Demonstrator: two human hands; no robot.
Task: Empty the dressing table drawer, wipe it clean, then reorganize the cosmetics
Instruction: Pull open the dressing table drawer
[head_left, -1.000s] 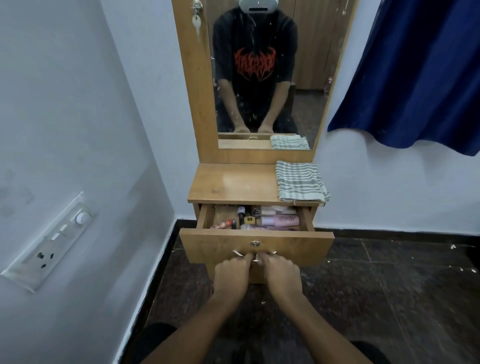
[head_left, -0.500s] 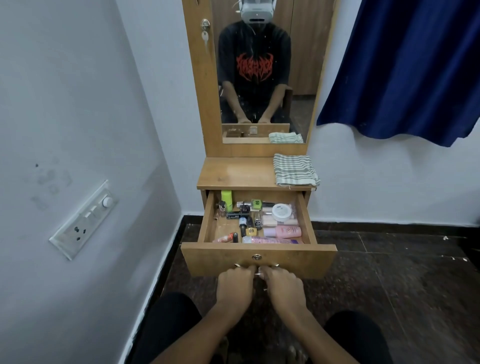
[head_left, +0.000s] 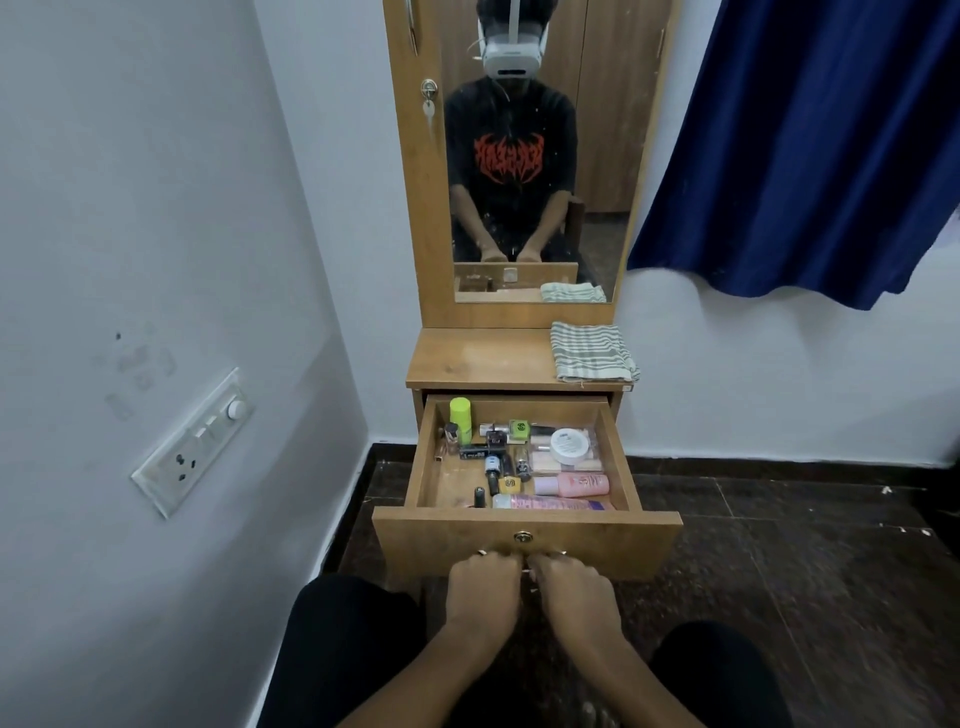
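Note:
The wooden drawer (head_left: 602, 540) of the dressing table stands pulled far out. My left hand (head_left: 483, 590) and my right hand (head_left: 571, 592) both grip the metal handle (head_left: 524, 564) on its front, side by side. Inside lie several cosmetics: a lime green bottle (head_left: 460, 413) at the back left, a white round jar (head_left: 570, 446), a pink bottle (head_left: 576, 485), a pink tube (head_left: 550, 503) along the front, and small dark bottles (head_left: 492, 467) in the middle. A striped folded cloth (head_left: 592, 352) lies on the right of the table top (head_left: 478, 358).
A mirror (head_left: 535, 156) rises above the table top and reflects a seated person. A white wall with a switch panel (head_left: 195, 441) is close on the left. A blue curtain (head_left: 810, 145) hangs at the right. My knees flank the drawer over dark floor tiles (head_left: 805, 561).
Both hands have pulled the drawer further out, so the back row of cosmetics now shows. The view has drawn back and tilted up.

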